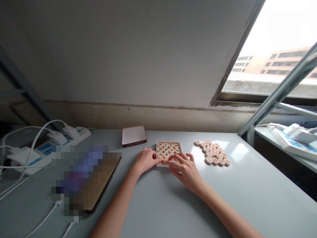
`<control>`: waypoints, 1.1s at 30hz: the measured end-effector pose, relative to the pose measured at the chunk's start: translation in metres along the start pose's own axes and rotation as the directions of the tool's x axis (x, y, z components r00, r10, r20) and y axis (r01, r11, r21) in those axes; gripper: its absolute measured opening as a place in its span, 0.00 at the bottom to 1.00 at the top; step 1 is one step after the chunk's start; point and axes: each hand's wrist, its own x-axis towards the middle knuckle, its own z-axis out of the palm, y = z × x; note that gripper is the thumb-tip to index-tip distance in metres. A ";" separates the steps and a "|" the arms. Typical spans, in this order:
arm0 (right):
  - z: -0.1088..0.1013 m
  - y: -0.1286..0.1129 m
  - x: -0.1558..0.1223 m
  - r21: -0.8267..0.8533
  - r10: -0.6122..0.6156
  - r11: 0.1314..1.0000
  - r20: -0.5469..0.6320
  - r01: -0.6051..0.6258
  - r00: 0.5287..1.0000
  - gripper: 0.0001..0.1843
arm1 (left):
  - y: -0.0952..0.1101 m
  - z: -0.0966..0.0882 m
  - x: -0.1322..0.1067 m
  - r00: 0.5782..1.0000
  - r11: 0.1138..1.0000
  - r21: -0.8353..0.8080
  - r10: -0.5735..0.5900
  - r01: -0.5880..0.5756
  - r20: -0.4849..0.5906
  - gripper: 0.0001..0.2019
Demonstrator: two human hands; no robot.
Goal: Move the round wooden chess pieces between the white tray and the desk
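A shallow white-walled box (161, 166) stands on the table in front of me, with rows of round wooden Chinese chess pieces (166, 149) lying in it, dark characters facing up. My left hand (145, 160) is closed around the box's near left corner, its thumb reaching over the front row. Over the near right part of the box is my right hand (184, 168), fingers bent but apart, index fingertip touching down near the left thumb. Its fingers hide part of the front row. To the right lies a cluster of pieces with reddish characters (213, 153).
A box lid (134, 136) lies inside up, behind and left of the box. At left are a blurred-out tablet-like device (105, 185), white cables and a power strip (84, 132). A wall (148, 117) bounds the back; a metal post (250, 134) stands at right.
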 end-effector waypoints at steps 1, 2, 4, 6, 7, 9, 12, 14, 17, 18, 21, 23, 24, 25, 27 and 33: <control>0.000 0.000 -0.001 -0.013 -0.018 1.000 0.003 0.018 1.000 0.20 | 0.000 0.000 0.000 1.000 1.000 0.003 0.005 -0.005 0.001 0.20; 0.001 0.001 -0.002 -0.029 -0.027 0.999 0.001 0.027 1.000 0.21 | 0.000 0.000 0.000 1.000 1.000 0.006 0.007 -0.007 0.004 0.20; 0.002 0.002 -0.003 -0.050 -0.027 0.998 -0.010 0.027 1.000 0.20 | 0.001 -0.001 0.000 1.000 1.000 0.010 0.002 -0.002 0.015 0.20; 0.004 0.002 -0.003 -0.047 -0.027 0.999 -0.007 0.026 1.000 0.18 | 0.003 -0.002 0.000 1.000 1.000 0.014 -0.009 0.009 0.021 0.21; 0.004 0.002 -0.003 -0.038 -0.029 0.999 -0.001 0.029 1.000 0.18 | 0.004 -0.002 0.000 1.000 1.000 0.021 -0.015 0.015 0.019 0.21; 0.004 0.002 -0.002 -0.014 -0.025 1.000 0.009 0.025 1.000 0.17 | 0.006 -0.001 0.000 1.000 0.999 0.048 -0.026 0.026 0.006 0.22; 0.000 0.004 -0.001 -0.016 0.061 0.998 -0.020 -0.061 0.998 0.12 | 0.009 0.002 0.001 0.999 0.995 0.096 -0.036 0.039 -0.031 0.24; -0.002 0.008 -0.001 -0.048 0.153 0.987 -0.049 -0.155 0.987 0.10 | 0.011 0.004 0.001 0.998 0.992 0.117 -0.039 0.045 -0.053 0.24; -0.004 0.013 0.000 -0.064 0.187 0.980 -0.016 -0.188 0.982 0.13 | 0.012 0.006 0.001 0.997 0.990 0.131 -0.048 0.055 -0.057 0.25; -0.004 0.013 -0.001 -0.055 0.170 0.984 0.006 -0.169 0.985 0.13 | 0.013 0.006 0.001 0.997 0.989 0.136 -0.049 0.056 -0.054 0.25; -0.001 0.012 -0.002 -0.027 0.118 0.993 0.043 -0.117 0.992 0.10 | 0.013 0.005 0.000 0.998 0.987 0.158 -0.032 0.041 -0.060 0.25; -0.001 0.011 -0.002 -0.021 0.099 0.995 0.050 -0.098 0.994 0.10 | 0.012 0.006 0.001 0.998 0.985 0.170 -0.015 0.026 -0.063 0.24; -0.001 0.011 -0.003 -0.022 0.090 0.996 0.054 -0.089 0.994 0.10 | 0.012 0.006 0.001 0.998 0.985 0.173 -0.011 0.022 -0.061 0.24; -0.002 0.012 -0.003 -0.027 0.083 0.996 0.056 -0.082 0.995 0.10 | 0.011 0.006 0.001 0.998 0.985 0.173 -0.009 0.019 -0.057 0.24; -0.004 0.014 -0.003 -0.039 0.072 0.997 0.054 -0.070 0.996 0.10 | 0.011 0.007 0.002 0.999 0.985 0.170 -0.013 0.021 -0.048 0.24; -0.007 0.024 -0.004 -0.083 0.090 0.992 -0.009 -0.090 0.996 0.10 | 0.011 0.005 0.001 1.000 0.981 0.195 -0.014 0.019 -0.028 0.22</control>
